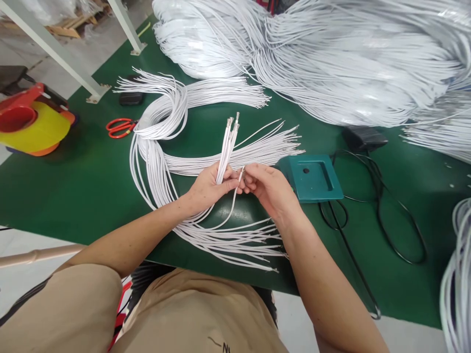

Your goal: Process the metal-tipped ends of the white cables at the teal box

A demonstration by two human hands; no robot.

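Your left hand (pixel 209 190) grips white wires (pixel 227 152) (tips toward one o'clock); your right hand (pixel 271 188) pinches a single wire (pixel 234 202) end.

Partly cut-off "N" (pixel 225 348) on tan shirt (pixel 200 311)

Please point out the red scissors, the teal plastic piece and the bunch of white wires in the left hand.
Red scissors (pixel 129 126): head view, where the handles meet.
Teal plastic piece (pixel 301 187): head view, flat face beside the recess.
White wires (pixel 225 152): head view, length above the fist.
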